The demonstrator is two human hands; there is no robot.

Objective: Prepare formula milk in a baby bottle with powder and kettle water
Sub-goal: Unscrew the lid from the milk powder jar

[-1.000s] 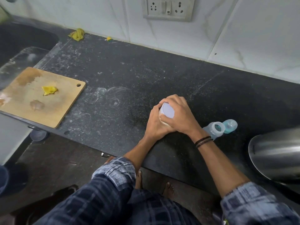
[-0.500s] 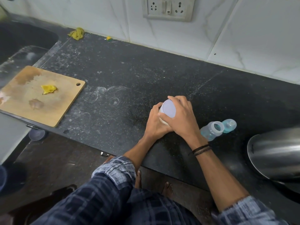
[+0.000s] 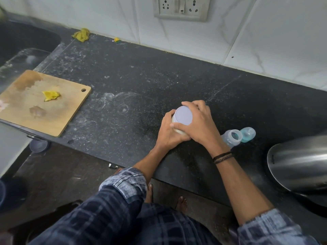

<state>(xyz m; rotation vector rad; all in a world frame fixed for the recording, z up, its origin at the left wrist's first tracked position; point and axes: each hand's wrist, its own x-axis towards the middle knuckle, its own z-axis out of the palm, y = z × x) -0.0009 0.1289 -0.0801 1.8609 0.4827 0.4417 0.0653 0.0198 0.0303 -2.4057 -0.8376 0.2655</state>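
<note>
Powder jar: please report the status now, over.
Left hand and right hand both grip powder jar, lid on. Baby bottle open, beside right wrist. Kettle far right. Nothing blocks the jar.

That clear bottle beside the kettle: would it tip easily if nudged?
Likely yes: the baby bottle looks like clear plastic and seems empty, so probably light. Its round body might roll once down. Plastic, so unlikely to break.

Black countertop (image 3: 141,76): board (image 3: 26,112), jar (image 3: 183,114), bottle (image 3: 231,137), kettle (image 3: 297,163).
</note>
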